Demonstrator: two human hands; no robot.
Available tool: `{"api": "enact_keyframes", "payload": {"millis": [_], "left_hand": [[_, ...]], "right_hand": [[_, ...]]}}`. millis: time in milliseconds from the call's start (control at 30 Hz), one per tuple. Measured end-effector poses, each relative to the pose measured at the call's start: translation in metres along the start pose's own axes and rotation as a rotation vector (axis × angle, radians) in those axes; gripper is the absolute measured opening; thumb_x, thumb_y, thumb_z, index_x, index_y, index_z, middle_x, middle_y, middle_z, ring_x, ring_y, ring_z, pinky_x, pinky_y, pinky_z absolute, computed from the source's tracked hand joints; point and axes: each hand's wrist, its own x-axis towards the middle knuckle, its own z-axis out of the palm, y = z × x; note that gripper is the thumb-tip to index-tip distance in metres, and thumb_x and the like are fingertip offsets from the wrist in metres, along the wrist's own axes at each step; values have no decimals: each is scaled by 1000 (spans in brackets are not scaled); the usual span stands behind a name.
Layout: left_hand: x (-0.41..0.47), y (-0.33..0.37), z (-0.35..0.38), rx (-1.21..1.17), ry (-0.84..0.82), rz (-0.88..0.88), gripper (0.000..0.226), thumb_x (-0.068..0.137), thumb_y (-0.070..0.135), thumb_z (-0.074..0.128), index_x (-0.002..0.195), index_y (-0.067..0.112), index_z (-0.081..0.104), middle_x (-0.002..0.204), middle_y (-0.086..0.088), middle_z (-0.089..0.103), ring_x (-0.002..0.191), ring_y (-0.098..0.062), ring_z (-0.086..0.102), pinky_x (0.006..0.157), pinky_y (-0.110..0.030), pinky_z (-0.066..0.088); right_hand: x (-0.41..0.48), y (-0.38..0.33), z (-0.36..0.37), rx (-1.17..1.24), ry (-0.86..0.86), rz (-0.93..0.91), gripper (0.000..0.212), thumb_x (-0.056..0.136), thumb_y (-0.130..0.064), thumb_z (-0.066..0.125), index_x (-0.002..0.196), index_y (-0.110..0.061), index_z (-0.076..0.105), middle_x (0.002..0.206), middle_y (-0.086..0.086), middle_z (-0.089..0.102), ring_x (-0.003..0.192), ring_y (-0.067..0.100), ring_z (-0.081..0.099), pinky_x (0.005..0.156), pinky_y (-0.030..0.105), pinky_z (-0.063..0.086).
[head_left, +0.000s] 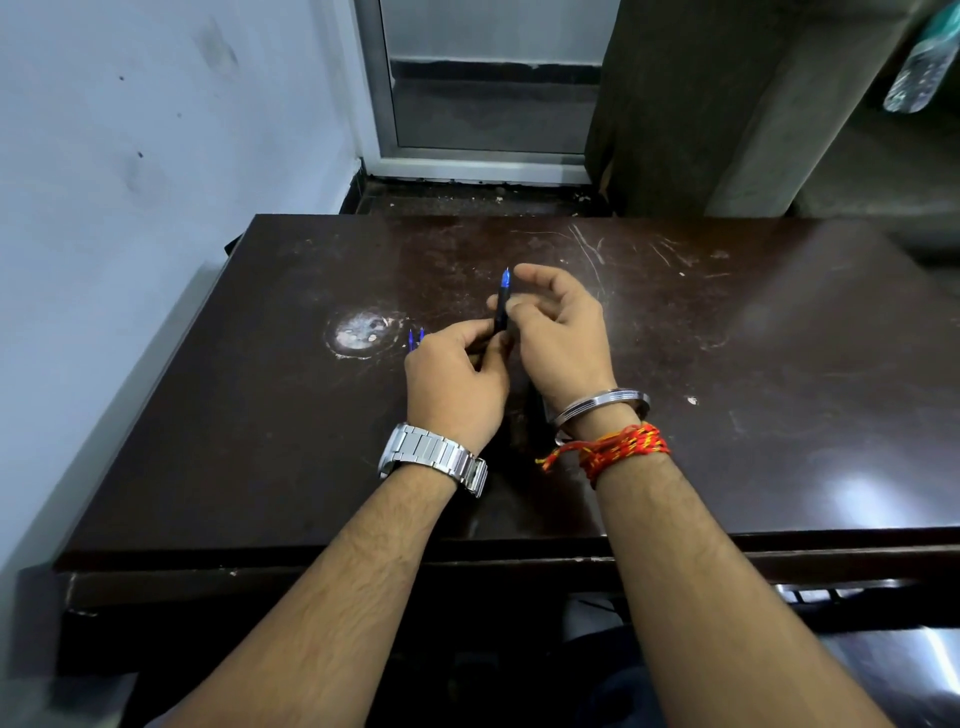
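Left hand (454, 384) grips blue pen (502, 306) low; right hand (558, 338) pinches its barrel. Risk: a light pinch could let it slip, exposed tip marking the surface (727, 389).

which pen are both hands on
The pen pointing tip up between the left hand and the right hand, gripped by both. The other two pens show only blue tips beside the left hand's knuckles.

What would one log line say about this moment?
left hand: grips pen bottom | right hand: pinches pen middle | pen: tip up, over table
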Motion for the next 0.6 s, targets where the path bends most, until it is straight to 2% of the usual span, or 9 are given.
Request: {"api": "enact_keyframes", "payload": {"millis": [67,133,233,300,333,400,467,533,600], "left_hand": [[0,-1,-1,7,4,4,17,85,17,67,99,17,76,78,0,76,70,-11,71,72,-35,59],[0,0,-1,29,4,23,15,84,16,66,95,18,77,76,2,75,67,-10,69,69,-33,58],[-1,1,0,13,4,18,17,84,15,66,98,18,77,79,1,77,69,-10,70,71,-33,58],[-1,1,0,4,3,11,18,85,16,67,100,17,76,81,0,77,71,-11,71,72,-35,59],[0,0,0,9,1,14,17,85,16,67,99,17,77,79,0,76,69,-11,70,72,-34,58],[0,0,-1,35,0,25,15,84,16,66,94,17,77,73,0,75,64,-11,68,68,-32,57],[-1,1,-1,39,2,36,15,84,14,65,93,17,77,73,-1,75,63,-9,67,67,-28,55],[-1,2,0,33,4,25,18,84,13,66,98,18,77,78,-1,76,65,-7,68,68,-26,56],[-1,2,0,31,5,15,18,84,14,66,99,18,77,78,0,76,66,-9,69,67,-27,57]], "right_hand": [[0,1,1,-6,17,-6,20,88,-18,65,105,-27,61,84,-6,73,75,6,69,76,33,57],[-1,2,1,-59,16,-20,25,84,-29,73,106,-26,60,83,-7,70,74,12,68,75,36,57],[-1,2,0,-50,28,-21,22,89,-13,63,106,-27,58,82,-4,73,79,12,70,83,37,58],[1,2,0,-25,31,-11,24,90,-11,57,108,-26,59,89,-4,73,81,8,70,79,34,58],[1,2,0,-29,34,-14,21,90,-17,60,110,-24,60,90,-6,71,78,5,69,74,30,57],[-1,3,1,-59,24,-12,28,86,-33,70,110,-23,59,86,-7,68,72,6,67,68,27,54],[-2,3,1,-80,18,-10,25,87,-28,71,108,-25,57,81,-4,70,75,12,67,74,32,56],[-1,2,1,-42,-5,-1,20,91,-14,61,107,-26,57,85,-2,74,81,17,70,82,39,58],[0,2,1,-24,-8,9,18,92,-16,60,106,-28,58,91,-2,74,84,15,71,83,40,58]]}}
